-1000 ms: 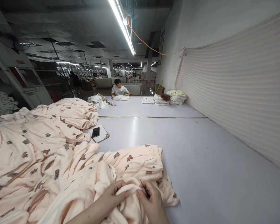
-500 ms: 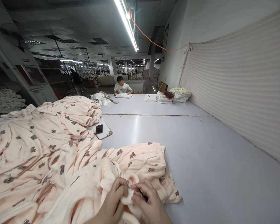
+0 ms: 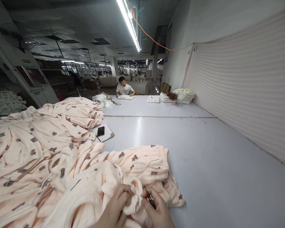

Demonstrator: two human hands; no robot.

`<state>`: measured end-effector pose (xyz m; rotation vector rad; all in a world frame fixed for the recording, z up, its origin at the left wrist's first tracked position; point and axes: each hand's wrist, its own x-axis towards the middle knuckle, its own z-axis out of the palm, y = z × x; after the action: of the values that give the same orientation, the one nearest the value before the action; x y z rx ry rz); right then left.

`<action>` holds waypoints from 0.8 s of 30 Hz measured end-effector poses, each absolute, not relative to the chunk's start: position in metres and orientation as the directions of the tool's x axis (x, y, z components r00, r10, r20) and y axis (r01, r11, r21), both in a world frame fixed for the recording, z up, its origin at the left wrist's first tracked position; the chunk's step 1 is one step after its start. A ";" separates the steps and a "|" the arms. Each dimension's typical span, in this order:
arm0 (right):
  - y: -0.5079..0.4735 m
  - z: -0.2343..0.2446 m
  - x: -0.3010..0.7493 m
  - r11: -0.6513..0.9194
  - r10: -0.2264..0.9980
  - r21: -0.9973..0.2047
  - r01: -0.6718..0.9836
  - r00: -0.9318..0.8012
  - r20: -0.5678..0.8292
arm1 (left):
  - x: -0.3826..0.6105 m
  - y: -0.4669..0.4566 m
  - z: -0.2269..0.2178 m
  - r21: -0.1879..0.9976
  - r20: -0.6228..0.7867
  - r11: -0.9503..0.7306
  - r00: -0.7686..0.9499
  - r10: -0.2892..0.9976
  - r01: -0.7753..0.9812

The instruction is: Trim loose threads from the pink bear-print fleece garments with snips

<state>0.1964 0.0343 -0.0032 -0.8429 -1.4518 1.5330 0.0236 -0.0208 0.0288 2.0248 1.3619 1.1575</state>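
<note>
My left hand (image 3: pixel 120 202) is closed on the edge of a pale peach fleece garment (image 3: pixel 85 186) with small bear prints. A curled, whitish fold (image 3: pixel 136 204) of the cloth stands up beside its fingers. Just to the right, my right hand (image 3: pixel 155 207) is wrapped around small dark thread snips (image 3: pixel 150 199), largely covered by the fingers. Their tip points up, close to the fold; whether it touches the cloth I cannot tell. Under and beyond both hands lies a folded part of the same printed fleece (image 3: pixel 142 161).
A large heap of printed fleece (image 3: pixel 38 136) covers the table's left side. A phone (image 3: pixel 101 131) lies on a notepad (image 3: pixel 108 134). Across the table (image 3: pixel 216 164) a person (image 3: pixel 124 88) handles white cloth. White stacks (image 3: pixel 184 96) stand at the far right, near a striped cloth curtain (image 3: pixel 247 79).
My right hand has moved slightly right and down, away from my left hand, with the snips in it. The pale fold between the hands now shows more. The heap has not moved.
</note>
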 end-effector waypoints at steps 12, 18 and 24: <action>0.022 -0.022 0.174 0.096 0.957 -0.994 -0.060 -0.270 0.109 | 0.018 -0.019 0.029 0.868 0.122 -0.212 0.222 0.967 0.450; 0.031 0.002 0.200 0.115 0.910 -0.991 0.075 -0.408 0.075 | 0.022 -0.023 0.038 0.859 0.156 -0.208 0.148 0.977 0.467; 0.033 0.016 0.218 0.296 0.819 -0.873 0.388 -0.573 0.024 | 0.023 -0.024 0.034 0.874 0.115 -0.181 0.170 0.979 0.451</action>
<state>0.2175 0.0331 0.0161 -1.0740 -2.0978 1.2140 0.0233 -0.0240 0.0340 1.7407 1.3654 0.9458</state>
